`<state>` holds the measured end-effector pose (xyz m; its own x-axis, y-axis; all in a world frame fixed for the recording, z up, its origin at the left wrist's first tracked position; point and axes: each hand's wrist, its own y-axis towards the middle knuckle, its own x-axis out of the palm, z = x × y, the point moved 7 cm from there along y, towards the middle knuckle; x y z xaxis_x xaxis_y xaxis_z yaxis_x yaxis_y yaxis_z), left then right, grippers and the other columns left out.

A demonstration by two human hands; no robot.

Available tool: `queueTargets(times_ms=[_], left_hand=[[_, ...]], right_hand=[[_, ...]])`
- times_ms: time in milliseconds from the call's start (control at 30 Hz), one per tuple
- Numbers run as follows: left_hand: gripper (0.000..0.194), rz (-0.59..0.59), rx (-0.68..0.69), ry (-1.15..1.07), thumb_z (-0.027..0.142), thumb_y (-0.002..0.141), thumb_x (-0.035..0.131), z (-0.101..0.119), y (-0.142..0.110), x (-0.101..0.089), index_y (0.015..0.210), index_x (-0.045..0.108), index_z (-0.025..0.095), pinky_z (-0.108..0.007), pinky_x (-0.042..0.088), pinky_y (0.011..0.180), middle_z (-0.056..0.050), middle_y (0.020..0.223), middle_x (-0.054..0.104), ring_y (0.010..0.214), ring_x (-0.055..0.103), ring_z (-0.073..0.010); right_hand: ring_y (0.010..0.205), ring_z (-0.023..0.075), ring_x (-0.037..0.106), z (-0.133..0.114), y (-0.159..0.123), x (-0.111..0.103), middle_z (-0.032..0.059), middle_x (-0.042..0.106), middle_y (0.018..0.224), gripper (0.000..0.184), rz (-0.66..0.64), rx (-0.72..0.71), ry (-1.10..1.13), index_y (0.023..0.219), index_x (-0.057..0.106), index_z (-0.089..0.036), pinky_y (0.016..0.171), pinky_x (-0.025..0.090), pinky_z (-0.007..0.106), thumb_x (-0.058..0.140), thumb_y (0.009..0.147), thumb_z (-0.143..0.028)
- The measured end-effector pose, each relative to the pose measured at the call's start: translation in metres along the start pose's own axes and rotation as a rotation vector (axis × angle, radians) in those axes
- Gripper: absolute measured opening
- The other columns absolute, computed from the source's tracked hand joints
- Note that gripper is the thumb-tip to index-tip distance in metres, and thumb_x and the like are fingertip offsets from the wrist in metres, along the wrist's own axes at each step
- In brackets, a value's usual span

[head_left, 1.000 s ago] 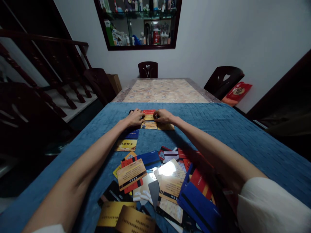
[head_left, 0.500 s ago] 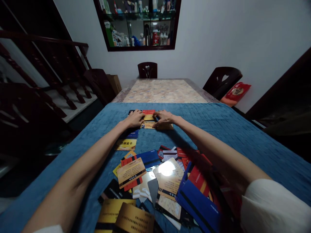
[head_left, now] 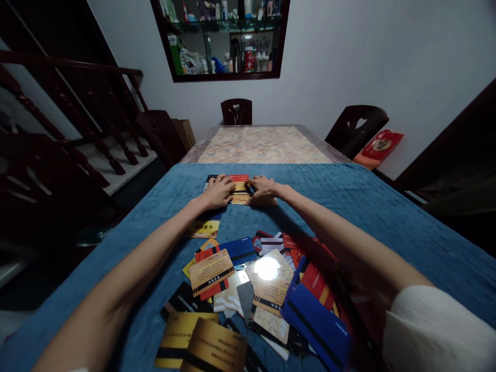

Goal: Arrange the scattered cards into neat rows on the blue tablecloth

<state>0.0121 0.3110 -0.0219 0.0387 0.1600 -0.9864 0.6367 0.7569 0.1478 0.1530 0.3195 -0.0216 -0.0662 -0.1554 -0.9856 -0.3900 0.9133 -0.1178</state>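
Note:
At the far part of the blue cloth, several plastic cards lie in neat rows. My left hand [head_left: 219,193] rests over the left cards, fingers spread and touching the side of a gold card [head_left: 241,198]. My right hand [head_left: 264,188] sits on the right side, thumb and fingers apart on the cards, hiding much of another gold card [head_left: 271,202]. Between the hands a red card [head_left: 239,178] shows at the back. A black card [head_left: 211,178] peeks out behind my left hand. Below it lies a yellow-gold card [head_left: 205,228], with a blue card partly hidden.
A loose pile of overlapping cards lies nearer me, including a tan card [head_left: 211,272], a blue card [head_left: 315,323] and a bronze card [head_left: 217,347]. The blue cloth [head_left: 372,222] covers the near table. Dark chairs [head_left: 237,111] stand around it, with a stair railing [head_left: 77,62] at left.
My left hand has shifted slightly right, covering more of the blue card below it. My right hand stays nearly in place. The view has shifted slightly.

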Motion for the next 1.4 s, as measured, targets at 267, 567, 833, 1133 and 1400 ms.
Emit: queueTargets(times_ms=[267,567,833,1133,1400], left_hand=[[0.040,-0.024,-0.063,-0.036,0.026,0.085,0.055,-0.001,0.000,-0.002,0.125,0.059,0.022,-0.057,0.036,0.100,-0.016,0.138,0.051,0.133,0.037,-0.0363],[0.041,-0.027,-0.101,-0.031,0.028,0.086,0.057,-0.005,0.003,0.002,0.126,0.058,0.025,-0.055,0.037,0.102,-0.013,0.139,0.051,0.133,0.036,-0.0354],[0.039,0.046,-0.107,-0.035,0.029,0.090,0.053,0.005,-0.005,-0.014,0.128,0.059,0.020,-0.057,0.034,0.104,-0.016,0.139,0.054,0.134,0.037,-0.0352],[0.040,0.164,0.009,-0.104,0.029,0.094,0.051,0.074,-0.028,-0.044,0.132,0.058,0.020,-0.057,0.032,0.107,-0.014,0.142,0.053,0.137,0.035,-0.0380],[0.037,0.215,0.220,-0.190,0.027,0.091,0.055,0.144,-0.062,-0.053,0.127,0.061,0.020,-0.059,0.031,0.106,-0.014,0.142,0.055,0.136,0.036,-0.0351]], right_hand=[[0.133,0.0386,0.044,0.003,0.002,0.003,0.0129,0.052,0.144,0.078,0.003,0.019,0.004,0.139,0.052,-0.028,0.101,0.044,0.052,0.076,0.071,-0.058],[0.135,0.0401,0.041,0.007,-0.003,0.001,0.0165,0.048,0.147,0.093,0.055,0.034,0.027,0.148,0.042,-0.028,0.103,0.040,0.056,0.075,0.070,-0.067],[0.126,0.0374,0.044,0.011,-0.048,-0.026,0.0152,0.057,0.137,0.069,0.201,-0.033,-0.014,0.144,0.049,-0.024,0.095,0.040,0.047,0.065,0.085,-0.055],[0.115,0.0307,0.049,0.010,-0.123,-0.035,0.0092,0.072,0.111,0.023,0.341,-0.100,0.010,0.104,0.075,-0.020,0.085,0.033,0.038,0.057,0.090,-0.027],[0.106,0.0289,0.052,0.023,-0.186,-0.017,0.0100,0.073,0.094,0.017,0.513,-0.231,0.114,0.093,0.075,-0.020,0.085,0.036,0.040,0.059,0.089,-0.025]])
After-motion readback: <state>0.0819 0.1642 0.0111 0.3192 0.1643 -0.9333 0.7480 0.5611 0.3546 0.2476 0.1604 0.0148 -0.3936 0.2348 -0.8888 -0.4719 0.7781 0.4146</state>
